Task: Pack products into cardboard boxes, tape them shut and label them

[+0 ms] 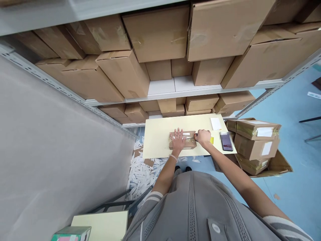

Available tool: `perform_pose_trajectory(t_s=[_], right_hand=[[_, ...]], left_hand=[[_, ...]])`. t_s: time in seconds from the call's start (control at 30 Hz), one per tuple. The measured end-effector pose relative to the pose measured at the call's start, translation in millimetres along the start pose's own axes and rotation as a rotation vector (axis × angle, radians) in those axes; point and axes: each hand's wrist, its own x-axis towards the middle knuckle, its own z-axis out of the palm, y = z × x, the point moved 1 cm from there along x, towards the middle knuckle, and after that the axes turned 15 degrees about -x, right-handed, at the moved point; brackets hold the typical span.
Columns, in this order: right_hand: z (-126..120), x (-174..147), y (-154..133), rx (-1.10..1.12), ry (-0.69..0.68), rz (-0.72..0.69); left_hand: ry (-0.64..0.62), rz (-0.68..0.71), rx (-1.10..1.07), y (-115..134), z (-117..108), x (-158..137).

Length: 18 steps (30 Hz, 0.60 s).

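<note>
A brown cardboard box [190, 144], sealed with clear shiny tape, lies lengthwise on a pale yellow table [157, 134]. My left hand [178, 140] presses flat on the box's left half, fingers spread. At the box's right end my right hand [203, 136] is closed in a fist around a small dark-and-orange cutter [196, 136], most of which the fingers hide. The cutter's tip is close to the taped top; whether it touches cannot be made out. A yellow item [212, 140] shows just beside my right hand.
A phone [226, 141] and a white paper [215, 124] lie on the table's right side. Shelving [160, 97] full of cardboard boxes rises behind. Stacked boxes [257, 145] stand to the right. White paper strips [141, 172] litter the floor by the left wall.
</note>
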Motion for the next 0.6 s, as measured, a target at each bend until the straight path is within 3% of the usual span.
perform_pose_trajectory(t_s=[0.27,0.6], right_hand=[[-2.7,0.0,10.7,0.032,-0.041,0.016],[0.6,7.2,2.6,0.037,-0.033,0.04]], left_hand=[[-0.118,0.258,0.057,-1.4,-9.3,-18.0],[-0.223,0.258,0.079,-3.4,-12.6,-16.5]])
